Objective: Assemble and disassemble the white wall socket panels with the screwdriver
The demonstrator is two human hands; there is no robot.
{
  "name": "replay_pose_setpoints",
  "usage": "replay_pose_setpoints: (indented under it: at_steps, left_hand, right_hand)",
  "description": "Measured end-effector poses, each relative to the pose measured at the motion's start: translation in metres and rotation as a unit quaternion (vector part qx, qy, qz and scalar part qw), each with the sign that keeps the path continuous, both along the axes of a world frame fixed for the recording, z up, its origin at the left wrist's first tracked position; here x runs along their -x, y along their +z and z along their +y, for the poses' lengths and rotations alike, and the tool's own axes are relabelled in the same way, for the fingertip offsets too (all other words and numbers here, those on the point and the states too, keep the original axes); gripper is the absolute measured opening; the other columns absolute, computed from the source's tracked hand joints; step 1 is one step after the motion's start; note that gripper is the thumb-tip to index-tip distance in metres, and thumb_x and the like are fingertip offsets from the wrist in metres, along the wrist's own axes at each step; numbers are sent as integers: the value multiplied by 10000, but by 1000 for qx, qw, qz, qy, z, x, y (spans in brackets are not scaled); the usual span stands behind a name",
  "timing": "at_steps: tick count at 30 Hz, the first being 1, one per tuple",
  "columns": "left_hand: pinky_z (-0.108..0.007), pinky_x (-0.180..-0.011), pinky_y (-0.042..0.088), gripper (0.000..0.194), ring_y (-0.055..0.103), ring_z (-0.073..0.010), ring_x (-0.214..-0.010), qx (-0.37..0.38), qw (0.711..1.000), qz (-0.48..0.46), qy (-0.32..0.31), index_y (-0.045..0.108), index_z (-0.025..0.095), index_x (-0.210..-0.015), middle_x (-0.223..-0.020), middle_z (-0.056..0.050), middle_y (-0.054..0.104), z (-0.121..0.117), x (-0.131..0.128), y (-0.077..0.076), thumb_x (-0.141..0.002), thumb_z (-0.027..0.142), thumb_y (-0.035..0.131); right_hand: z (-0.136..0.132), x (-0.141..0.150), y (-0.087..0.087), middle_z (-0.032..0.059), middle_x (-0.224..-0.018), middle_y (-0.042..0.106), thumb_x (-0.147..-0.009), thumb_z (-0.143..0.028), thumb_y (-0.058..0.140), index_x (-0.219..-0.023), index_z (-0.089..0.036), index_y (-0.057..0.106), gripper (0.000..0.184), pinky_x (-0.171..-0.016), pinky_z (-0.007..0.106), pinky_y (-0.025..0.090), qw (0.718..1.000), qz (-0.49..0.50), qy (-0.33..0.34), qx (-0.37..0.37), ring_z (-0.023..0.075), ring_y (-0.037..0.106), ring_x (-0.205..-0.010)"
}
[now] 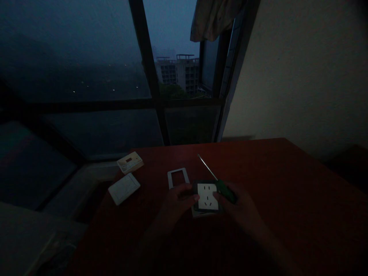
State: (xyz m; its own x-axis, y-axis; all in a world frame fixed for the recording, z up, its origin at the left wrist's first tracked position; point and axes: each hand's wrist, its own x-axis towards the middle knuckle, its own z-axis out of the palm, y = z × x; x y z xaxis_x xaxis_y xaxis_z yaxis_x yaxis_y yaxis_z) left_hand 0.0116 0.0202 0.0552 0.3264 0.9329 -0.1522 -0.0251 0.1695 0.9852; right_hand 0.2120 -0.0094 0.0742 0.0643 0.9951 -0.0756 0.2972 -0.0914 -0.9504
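Between my two hands is a wall socket [207, 199] with a white slotted face and a dark surround, above a pale box edge [201, 215]. My left hand [178, 202] grips its left side, thumb on the white face. My right hand [240, 205] has its thumb at the socket's right edge and also holds a screwdriver [225, 191] with a green handle. The metal shaft points up and left, away from the socket. Just beyond my left hand a white cover frame [178, 177] lies on the table. The dim light hides most finger detail.
The reddish-brown table [258, 165] stands by a window with dark frames [115, 105]. At its left edge lie a pale box [130, 162] with a slot and a white switch plate [124, 188]. A pale wall [301, 76] rises behind the right side.
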Motion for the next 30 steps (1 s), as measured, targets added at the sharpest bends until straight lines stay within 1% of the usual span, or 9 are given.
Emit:
replay_pose_setpoints:
  at_steps: [9,11,13,15,17,22,24,27,30]
  left_hand:
    - [-342,-758,535,390,660,-218,-902,-11,999,-25,24,449,215,-1054,-971,-44,668,-5,-4,2,-746,292,675]
    - [-320,-748,531,333,658,-202,-899,-55,997,17,42,425,230,-1061,-983,-40,667,-7,-5,1,-797,288,619]
    - [-293,-743,517,199,649,-191,-897,-128,985,111,42,471,229,-1020,-968,-33,667,-9,-6,1,-850,294,553]
    - [-269,-716,500,104,643,-178,-838,-205,952,225,20,537,223,-945,-896,-19,666,-9,-4,0,-888,302,500]
    - [-261,-704,487,120,630,-163,-781,-271,911,310,-2,572,227,-916,-847,-8,657,-8,-3,-2,-911,290,469]
    - [-311,-864,461,105,565,-193,-1001,-426,812,398,34,594,236,-944,-1102,-38,592,-7,-3,-2,-903,218,499]
    - [-331,-848,472,100,556,-204,-991,-464,775,425,57,605,223,-922,-1104,-50,567,-7,-5,0,-896,210,510]
    - [-326,-773,490,97,565,-199,-900,-488,738,460,73,610,205,-902,-1011,-55,572,-8,-7,1,-893,202,513]
    - [-324,-767,482,110,569,-189,-843,-505,720,472,52,599,200,-883,-909,-42,594,-7,-7,-2,-907,190,493]
  right_hand:
    - [1,-2,-1,54,-939,698,-766,-411,603,-1006,-204,641,319,-687,308,532,999,-31,-4,-17,233,650,-831]
    - [1,-1,-1,55,-932,698,-767,-409,603,-991,-202,640,308,-686,299,529,999,-31,-4,-17,230,652,-828]
    - [0,-1,-1,55,-930,700,-766,-407,605,-987,-202,639,303,-685,297,530,1000,-25,-3,-14,231,654,-831]
    - [0,0,-1,56,-936,700,-768,-406,604,-987,-202,638,301,-681,301,532,1000,-22,-1,-11,233,655,-828]
    - [0,1,-1,57,-943,698,-774,-404,598,-989,-201,637,299,-684,306,532,999,-31,0,-13,232,654,-827]
    - [0,2,-2,70,-924,703,-778,-407,581,-988,-184,646,313,-691,311,523,997,-64,-13,-35,235,654,-818]
    - [1,3,-2,73,-900,709,-775,-411,573,-996,-175,650,333,-667,316,522,996,-73,-22,-42,237,660,-782]
    - [1,4,-3,75,-910,715,-777,-408,560,-1022,-173,646,351,-666,314,521,996,-76,-25,-43,239,665,-794]
    - [2,5,-4,70,-927,712,-778,-413,558,-1024,-181,644,349,-682,313,522,996,-74,-27,-52,235,667,-814]
